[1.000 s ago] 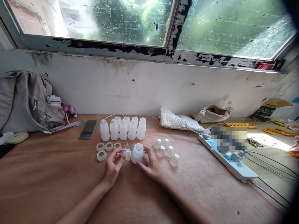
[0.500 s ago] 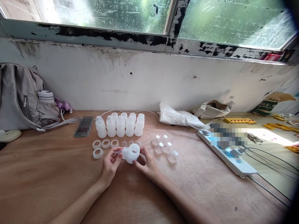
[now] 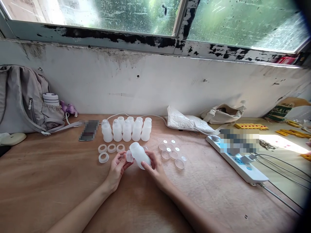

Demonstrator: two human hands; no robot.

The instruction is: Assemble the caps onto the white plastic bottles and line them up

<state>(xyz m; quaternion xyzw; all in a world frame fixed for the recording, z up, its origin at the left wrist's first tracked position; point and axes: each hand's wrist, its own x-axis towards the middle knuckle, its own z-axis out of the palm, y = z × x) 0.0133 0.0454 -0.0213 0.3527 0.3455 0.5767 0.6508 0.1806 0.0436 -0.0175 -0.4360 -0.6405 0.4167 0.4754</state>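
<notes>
Head view: left hand (image 3: 118, 168), fingers pinched on one translucent collar piece (image 3: 129, 156); right hand (image 3: 155, 167), wrapped round one frosted bottle (image 3: 140, 156), tilted, mouth up and leftward, just beside the collar piece. Behind: upright bottles (image 3: 127, 132), grouped. Step in hand, seemingly: pairing collar piece with bottle. Next move likely calls for lining collar piece up with mouth.

Brown wooden tabletop (image 3: 60, 181): uneven grain
Back: upright bottles (image 3: 126, 131)
Middle: white rings (image 3: 111, 152), clear round pieces (image 3: 179, 165)
Right: power strip (image 3: 255, 176)
</notes>
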